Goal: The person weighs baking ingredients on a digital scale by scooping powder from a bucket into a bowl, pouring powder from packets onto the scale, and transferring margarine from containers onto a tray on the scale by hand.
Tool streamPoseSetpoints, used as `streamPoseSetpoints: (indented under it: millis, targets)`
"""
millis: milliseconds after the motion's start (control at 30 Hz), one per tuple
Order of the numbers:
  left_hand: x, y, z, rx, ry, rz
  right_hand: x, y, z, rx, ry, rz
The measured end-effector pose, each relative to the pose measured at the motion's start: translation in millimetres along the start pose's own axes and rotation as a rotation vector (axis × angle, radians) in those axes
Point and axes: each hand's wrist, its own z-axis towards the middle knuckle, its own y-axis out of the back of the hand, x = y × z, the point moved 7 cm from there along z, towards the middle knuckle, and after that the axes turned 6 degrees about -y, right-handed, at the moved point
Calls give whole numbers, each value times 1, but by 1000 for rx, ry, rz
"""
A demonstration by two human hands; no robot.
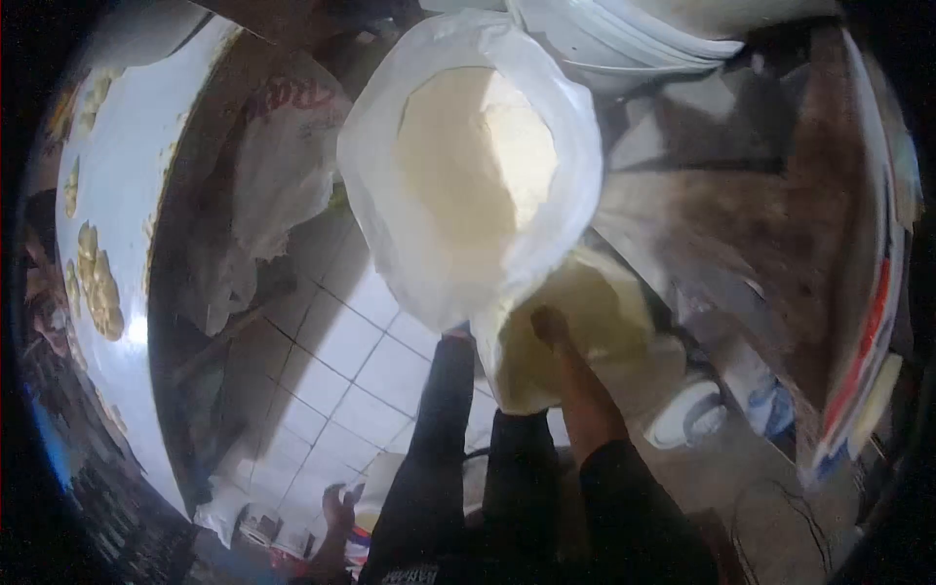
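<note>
My right hand [550,326] reaches down into an open pale yellow bag [624,292], its fingers curled. Whatever lies inside that fist is hidden. Just beyond stands a large white sack [375,166], its mouth wide open, filled with cream-coloured powder [444,166] that looks like flour. The yellow bag touches the sack's near side. Low on the left, my left hand [338,505] is raised with fingers apart, beside a pale object and a red-and-blue item that I cannot make out.
Stacked white basins [634,49] stand at the far right. A white surface with golden lumps or patterns [97,283] curves along the left. A plastic bag with red lettering [292,127] hangs near it. White floor tiles [341,341] lie below; a round white container [682,414] is at right.
</note>
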Motion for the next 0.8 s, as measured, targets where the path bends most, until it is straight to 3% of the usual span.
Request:
streamPoseSetpoints:
  millis: [33,100,167,233,300,500,667,800]
  targets:
    - [5,-2,-4,-15,-99,17,1,11,7,57,-100,143]
    - [17,-6,-12,-1,25,-55,8,34,32,109,-335,513]
    - [29,-9,-18,35,34,12,16,33,64,110,-431,631]
    - [34,-5,-22,29,48,13,24,35,87,112,-447,630]
    - [39,-1,-28,97,252,32,23,21,101,122,-483,660]
    - [37,-11,-20,7,116,-10,26,28,76,79,-435,745]
    - [-49,5,37,4,105,-102,33,48,2,34,-354,822]
    - [-159,12,87,-53,-309,-95,41,77,-67,-66,-269,899]
